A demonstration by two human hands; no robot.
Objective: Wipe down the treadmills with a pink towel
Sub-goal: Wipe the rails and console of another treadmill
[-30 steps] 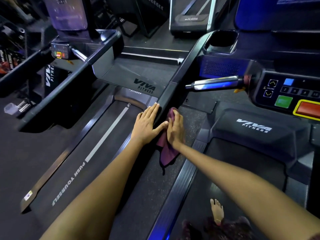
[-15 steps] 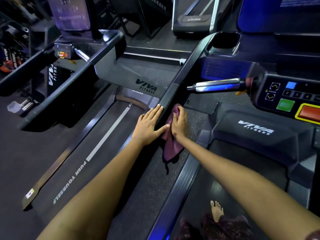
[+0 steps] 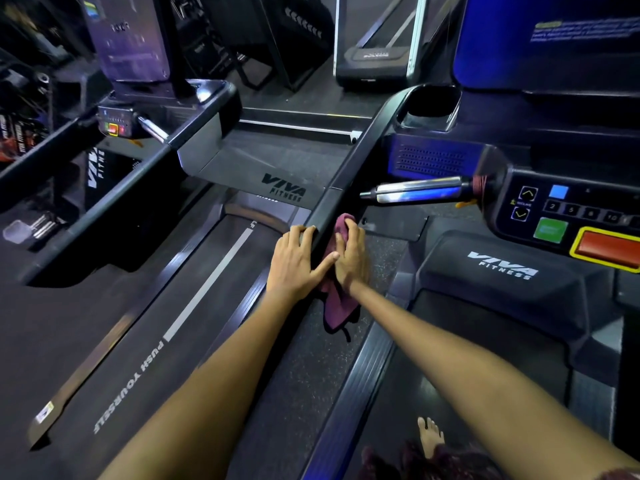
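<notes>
A pink towel (image 3: pixel 337 310) is wrapped against the black side handrail (image 3: pixel 349 168) of the right treadmill, its loose end hanging below. My right hand (image 3: pixel 351 258) presses the towel onto the rail's right side. On the rail's left side my left hand (image 3: pixel 294 261) lies flat, fingers curled over the top and thumb reaching across to the towel. The left treadmill's belt (image 3: pixel 194 320) reads "PUSH YOURSELF". The right treadmill's console (image 3: pixel 571 216) has green and red buttons.
A chrome grip bar (image 3: pixel 419 192) sticks out from the console just above my hands. A cup holder (image 3: pixel 431 105) sits at the rail's far end. My bare foot (image 3: pixel 429 438) stands on the right treadmill's belt. More machines stand behind.
Both hands have slid a little farther up the handrail with the towel. My left fingers now curl over the rail's top instead of lying flat beside it.
</notes>
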